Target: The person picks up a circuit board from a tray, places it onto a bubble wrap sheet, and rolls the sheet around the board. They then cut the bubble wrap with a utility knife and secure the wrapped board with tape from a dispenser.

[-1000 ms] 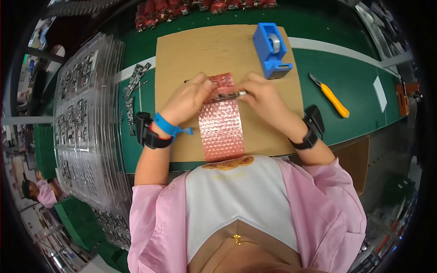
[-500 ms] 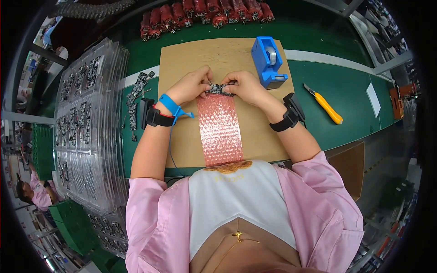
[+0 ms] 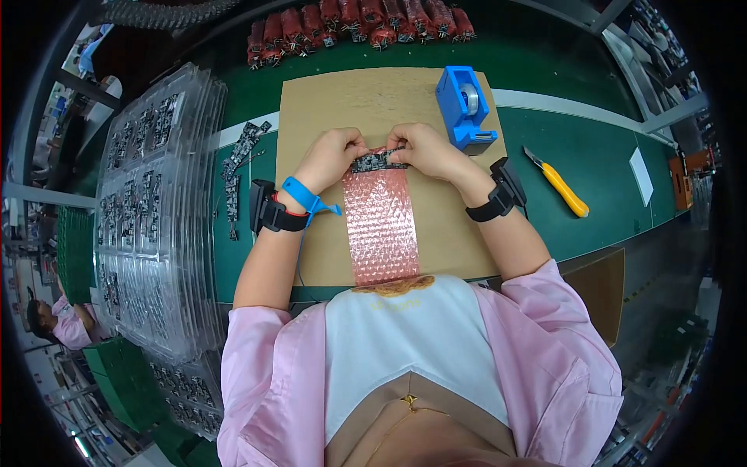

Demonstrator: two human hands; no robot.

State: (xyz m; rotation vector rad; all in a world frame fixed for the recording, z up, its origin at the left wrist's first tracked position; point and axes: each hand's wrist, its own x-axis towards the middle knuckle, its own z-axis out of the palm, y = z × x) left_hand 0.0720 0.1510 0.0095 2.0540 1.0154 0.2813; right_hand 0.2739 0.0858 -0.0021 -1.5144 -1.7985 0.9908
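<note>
A strip of pink bubble wrap (image 3: 380,226) runs from close to my body toward the far side of a brown cardboard sheet (image 3: 311,261). Across its far end lies a dark circuit board (image 3: 372,163), with a bit of pink wrap showing just beyond it. My left hand (image 3: 336,158) is closed in a pinch at the board's left end. At the right end, my right hand (image 3: 429,153) grips the board between thumb and fingers. Whether there is one board or a stack, I cannot tell.
A blue tape dispenser (image 3: 464,113) stands on the cardboard's far right corner. Farther right lies a yellow-handled cutter (image 3: 562,187). Loose circuit boards (image 3: 241,152) lie on the left, beside stacked clear trays (image 3: 183,233). Several red-wrapped bundles (image 3: 354,17) line the back.
The circuit board has turned to show more of its face, and pink wrap now shows beyond its far edge. My hands stay at its two ends. The whole view has shifted slightly.
</note>
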